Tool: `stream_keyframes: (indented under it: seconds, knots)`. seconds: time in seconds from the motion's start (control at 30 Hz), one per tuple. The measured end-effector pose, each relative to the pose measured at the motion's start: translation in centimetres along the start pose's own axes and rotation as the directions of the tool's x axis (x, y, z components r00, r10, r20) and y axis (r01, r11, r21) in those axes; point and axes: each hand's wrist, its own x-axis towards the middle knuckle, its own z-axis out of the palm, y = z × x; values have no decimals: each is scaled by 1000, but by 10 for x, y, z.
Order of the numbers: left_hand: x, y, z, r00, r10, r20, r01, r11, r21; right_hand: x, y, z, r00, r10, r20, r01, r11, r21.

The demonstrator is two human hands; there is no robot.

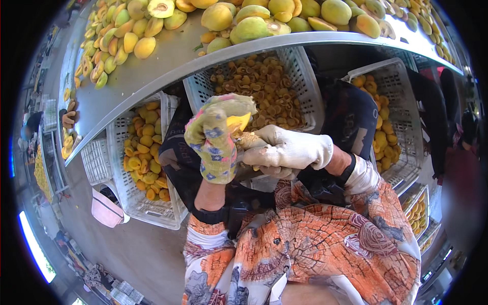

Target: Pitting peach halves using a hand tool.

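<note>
My left hand (215, 139), in a green patterned glove, grips a piece of yellow stone fruit (239, 122), apricot-like, with its cut side towards the other hand. My right hand (288, 148) wears a white knitted glove with damp, stained fingertips. Its curled fingers meet the fruit; whether they hold a small tool is hidden. Both hands are above my lap, close to a pale plastic crate (312, 91) of stones and fruit scraps (267, 85).
A metal table (167, 45) with a raised rim holds many whole and cut fruits (251, 28). Fruit halves fill a white crate (127, 190) on the left and another crate (410, 152) on the right. A pink-and-white cap-like item (106, 209) lies on the floor. Another person's hand (69, 115) rests at the table's left end.
</note>
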Motion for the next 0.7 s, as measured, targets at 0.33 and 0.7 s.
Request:
stream_keyframes:
  seconds: [0.33, 0.7]
  knots:
    - [-1, 14, 1, 809, -559, 182, 572, 676, -465, 19, 30, -1, 907, -48, 418, -288, 653, 701]
    - [27, 38, -146, 870, -338, -358, 401, 909, 116, 28, 67, -32, 731, -570, -376, -394, 98, -914]
